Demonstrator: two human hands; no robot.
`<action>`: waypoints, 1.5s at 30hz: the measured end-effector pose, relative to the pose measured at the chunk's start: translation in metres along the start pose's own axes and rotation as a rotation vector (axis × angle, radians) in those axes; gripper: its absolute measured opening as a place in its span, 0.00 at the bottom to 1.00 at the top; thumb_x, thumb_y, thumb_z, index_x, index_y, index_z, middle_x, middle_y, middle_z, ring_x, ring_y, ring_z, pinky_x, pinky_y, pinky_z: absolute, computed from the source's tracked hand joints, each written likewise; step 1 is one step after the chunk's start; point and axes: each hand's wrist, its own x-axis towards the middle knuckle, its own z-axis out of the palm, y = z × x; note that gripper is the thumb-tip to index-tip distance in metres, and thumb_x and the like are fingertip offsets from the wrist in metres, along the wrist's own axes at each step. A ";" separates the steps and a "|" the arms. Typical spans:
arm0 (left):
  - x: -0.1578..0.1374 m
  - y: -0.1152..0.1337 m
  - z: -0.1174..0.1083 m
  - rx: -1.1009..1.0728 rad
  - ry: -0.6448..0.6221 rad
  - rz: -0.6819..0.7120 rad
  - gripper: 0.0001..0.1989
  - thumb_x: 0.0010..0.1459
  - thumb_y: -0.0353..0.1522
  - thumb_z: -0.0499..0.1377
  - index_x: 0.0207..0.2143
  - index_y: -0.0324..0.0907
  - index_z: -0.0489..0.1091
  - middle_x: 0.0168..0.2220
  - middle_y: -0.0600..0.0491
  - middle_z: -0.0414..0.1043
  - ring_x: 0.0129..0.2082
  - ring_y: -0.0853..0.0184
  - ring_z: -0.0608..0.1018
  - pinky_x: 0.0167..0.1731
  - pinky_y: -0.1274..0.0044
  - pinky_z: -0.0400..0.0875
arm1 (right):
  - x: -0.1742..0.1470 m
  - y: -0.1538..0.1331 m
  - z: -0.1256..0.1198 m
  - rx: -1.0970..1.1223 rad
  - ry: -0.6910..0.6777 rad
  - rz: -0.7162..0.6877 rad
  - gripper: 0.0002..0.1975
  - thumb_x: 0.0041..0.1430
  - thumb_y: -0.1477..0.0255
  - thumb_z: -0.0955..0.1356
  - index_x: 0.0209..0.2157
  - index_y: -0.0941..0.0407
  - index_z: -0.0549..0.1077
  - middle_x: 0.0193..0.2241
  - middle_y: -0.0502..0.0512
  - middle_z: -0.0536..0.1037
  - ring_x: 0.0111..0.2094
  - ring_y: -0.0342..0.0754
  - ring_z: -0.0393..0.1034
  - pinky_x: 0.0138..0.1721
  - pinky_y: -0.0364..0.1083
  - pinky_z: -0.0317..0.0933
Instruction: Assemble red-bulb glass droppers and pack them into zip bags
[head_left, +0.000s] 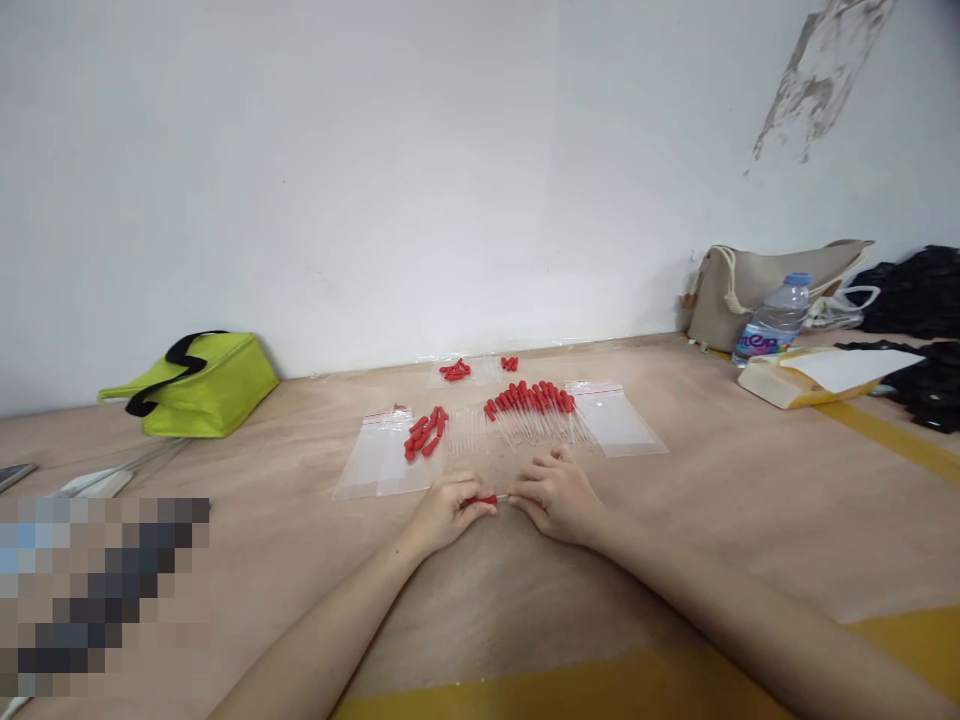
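My left hand (454, 508) pinches a red rubber bulb (487, 499) between thumb and fingers, low over the table. Facing it, my right hand (551, 495) grips a thin clear dropper tube (503, 497) whose end meets the bulb; how deep it sits inside I cannot tell. Beyond my hands lies a row of droppers with red bulbs fitted (532, 400), their clear stems toward me. Left of it are bare clear tubes (466, 432) side by side, then a heap of loose red bulbs (426, 434) on clear zip bags (375, 465).
Another zip bag (619, 425) lies right of the row. More red bulbs (455, 370) sit near the wall. A lime-green bag (217, 385) stands at left. A beige bag (750, 285), water bottle (776, 320), open box (795, 380) and black pile (915, 295) occupy the right.
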 end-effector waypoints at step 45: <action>0.000 -0.064 -0.037 0.639 0.468 -0.315 0.08 0.50 0.33 0.56 0.34 0.43 0.72 0.30 0.50 0.66 0.33 0.61 0.68 0.35 0.71 0.62 | 0.099 0.020 0.042 -0.105 -0.171 0.715 0.13 0.53 0.66 0.60 0.31 0.57 0.72 0.32 0.60 0.76 0.36 0.52 0.68 0.40 0.52 0.46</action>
